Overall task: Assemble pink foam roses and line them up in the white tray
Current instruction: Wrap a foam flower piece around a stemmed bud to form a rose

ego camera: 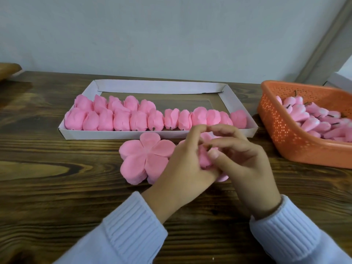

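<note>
Light is soft, even and rather dim, and I see no hard shadows. There is a faint sheen on the wooden table (38,119) left of the white tray (133,135). Pinks inside the tray read flat, with petal detail smeared. Wide-angle bend: the grey frame (323,44) right of the tray leans. My sleeves (133,229), in front of the tray, look soft.

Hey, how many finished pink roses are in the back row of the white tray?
5. The back-row roses sit side by side in the left half of the white tray, behind the front row, which covers their lower parts. None seems hidden.
</note>
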Demonstrator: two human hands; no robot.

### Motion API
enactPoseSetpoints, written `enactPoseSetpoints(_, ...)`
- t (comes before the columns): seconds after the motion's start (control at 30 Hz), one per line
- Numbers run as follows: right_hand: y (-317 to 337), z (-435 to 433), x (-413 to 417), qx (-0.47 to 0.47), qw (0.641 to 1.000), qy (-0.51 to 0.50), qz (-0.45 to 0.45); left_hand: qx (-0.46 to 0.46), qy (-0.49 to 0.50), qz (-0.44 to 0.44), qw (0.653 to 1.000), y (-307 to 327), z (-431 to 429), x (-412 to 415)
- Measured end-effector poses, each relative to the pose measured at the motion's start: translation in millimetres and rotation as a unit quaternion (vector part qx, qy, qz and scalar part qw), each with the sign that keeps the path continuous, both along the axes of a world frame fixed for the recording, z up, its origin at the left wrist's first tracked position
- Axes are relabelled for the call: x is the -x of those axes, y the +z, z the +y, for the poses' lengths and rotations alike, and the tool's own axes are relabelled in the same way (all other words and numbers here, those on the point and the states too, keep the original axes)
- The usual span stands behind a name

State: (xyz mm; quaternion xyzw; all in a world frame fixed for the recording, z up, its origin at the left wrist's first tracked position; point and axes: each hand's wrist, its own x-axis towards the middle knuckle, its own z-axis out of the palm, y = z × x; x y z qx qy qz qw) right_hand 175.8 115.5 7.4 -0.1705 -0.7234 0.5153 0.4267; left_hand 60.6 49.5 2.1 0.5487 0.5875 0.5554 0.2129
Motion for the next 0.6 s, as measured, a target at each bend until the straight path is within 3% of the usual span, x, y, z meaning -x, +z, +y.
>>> enactPoseSetpoints(0.23, 3.1, 6.7, -3.3, -0.012, 0.996, -0.047, 0.073, -0.016, -0.036, 0.049, 0.998, 1.6, -3.8, -3.0)
enactPoseSetpoints(0.4, 1.4, 5.4, -1.1, -0.054, 0.998, -0.015, 0.018, -0.087, -0.036, 0.066, 0.993, 4.4, -3.7, -2.4)
enactPoseSetpoints(0.6, 0.5, 0.8, -0.4, 0.049, 0.997, 0.052, 0.030, -0.065, -0.069, 0.000, 0.995, 1.1, -4.0, -3.2)
